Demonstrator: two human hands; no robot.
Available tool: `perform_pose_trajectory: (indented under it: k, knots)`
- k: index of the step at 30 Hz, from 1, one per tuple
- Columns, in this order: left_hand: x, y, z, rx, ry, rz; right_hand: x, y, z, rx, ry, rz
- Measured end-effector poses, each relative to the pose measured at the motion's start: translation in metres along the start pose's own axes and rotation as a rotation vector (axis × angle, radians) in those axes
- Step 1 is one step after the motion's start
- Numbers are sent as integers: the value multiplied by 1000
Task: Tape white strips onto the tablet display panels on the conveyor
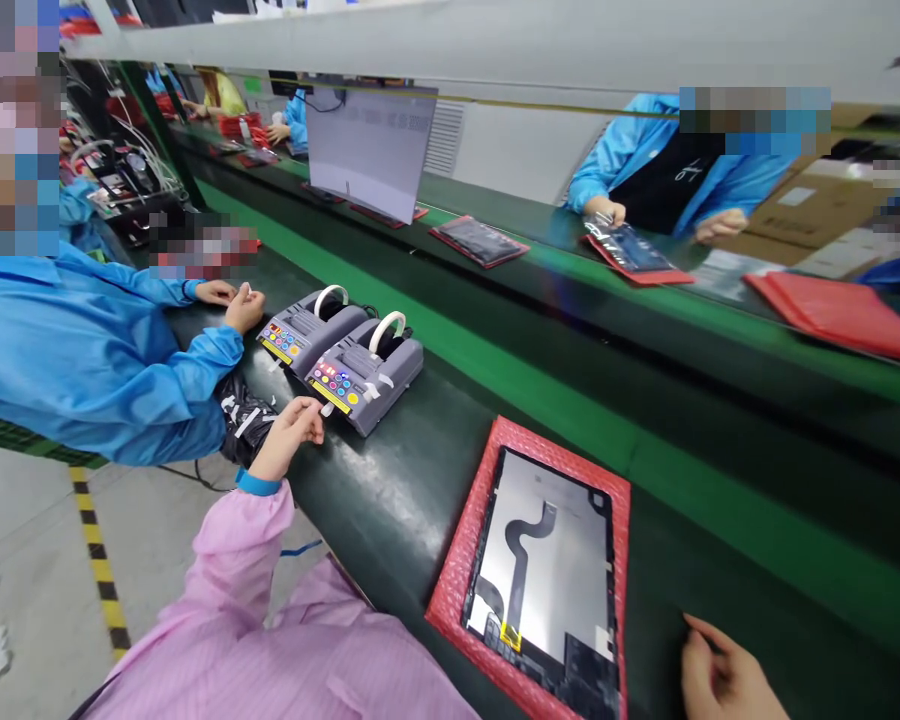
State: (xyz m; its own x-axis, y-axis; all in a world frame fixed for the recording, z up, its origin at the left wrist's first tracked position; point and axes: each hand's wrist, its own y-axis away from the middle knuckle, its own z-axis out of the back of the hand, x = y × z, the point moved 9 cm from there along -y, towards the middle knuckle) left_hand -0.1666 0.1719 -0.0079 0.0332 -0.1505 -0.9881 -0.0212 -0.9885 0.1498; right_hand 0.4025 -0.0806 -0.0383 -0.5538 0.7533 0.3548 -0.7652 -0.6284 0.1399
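At the front of the nearer grey tape dispenser (364,375), my left hand (291,438) is closed in a pinch on a small pale piece of tape (328,410) at the outlet. My right hand (731,675) is low at the right, partly cut off by the frame edge; its index finger points out and its fingers are loosely apart, with nothing seen in them. Between my hands a tablet screen panel (562,540) lies back side up on a red bubble-wrap bag (461,560). A dark curved flex cable (521,565) runs down its silver back to a yellow patch.
A second tape dispenser (300,325) adjoins the nearer one. A co-worker in a blue sleeve (135,360) sits close at the left. Across the green bench (390,490), another person handles a panel on a red bag (634,250). A shelf (495,45) spans overhead.
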Motion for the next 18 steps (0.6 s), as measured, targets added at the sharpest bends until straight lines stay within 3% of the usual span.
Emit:
perform_pose_trajectory:
  k: [6, 8, 10, 12, 15, 18]
  knots:
    - [-12, 0, -9, 24, -43, -7, 4, 3, 4, 19, 1, -10]
    - [-17, 8, -23, 61, -42, -13, 13, 13, 8, 25, -69, 30]
    - [-20, 26, -56, 202, -63, -1, 34, 33, 14, 8, -186, 120]
    - [-18, 55, -104, 437, -80, 43, 67, 62, 22, -22, -314, 237]
    - [-14, 104, -176, 740, 44, 131, 131, 109, 23, 64, -518, 457]
    - [-12, 132, -221, 832, 169, 178, 188, 144, 17, 237, -655, 654]
